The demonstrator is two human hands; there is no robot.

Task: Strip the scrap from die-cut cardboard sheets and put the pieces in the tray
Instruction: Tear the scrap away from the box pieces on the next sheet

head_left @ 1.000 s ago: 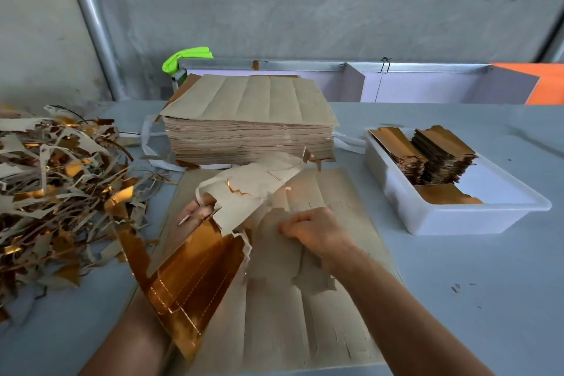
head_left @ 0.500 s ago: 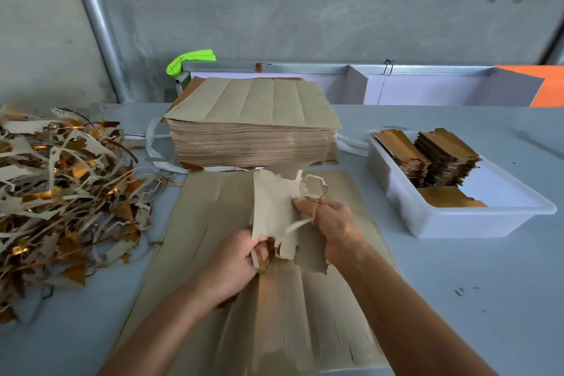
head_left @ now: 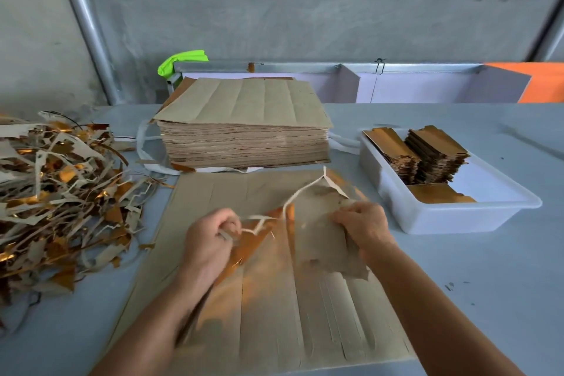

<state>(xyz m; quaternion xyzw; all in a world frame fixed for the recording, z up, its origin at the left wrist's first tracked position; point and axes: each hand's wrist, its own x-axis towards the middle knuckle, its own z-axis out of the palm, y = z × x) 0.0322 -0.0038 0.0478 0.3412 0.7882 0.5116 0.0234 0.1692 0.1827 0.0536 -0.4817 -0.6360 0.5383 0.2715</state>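
Hands work over the flat sheet (head_left: 232, 308) on our worktop (head_left: 476, 290): our left hand (head_left: 210, 241) grips a thin scrap strip (head_left: 259, 221), our right hand (head_left: 363, 229) grips the cut pieces (head_left: 323, 241). Tray (head_left: 451, 217) with finished pieces sits right, scrap pile (head_left: 61, 198) left, sheet stack (head_left: 244, 131) behind.

No text, label, brand, number or sign can be read anywhere in the view.
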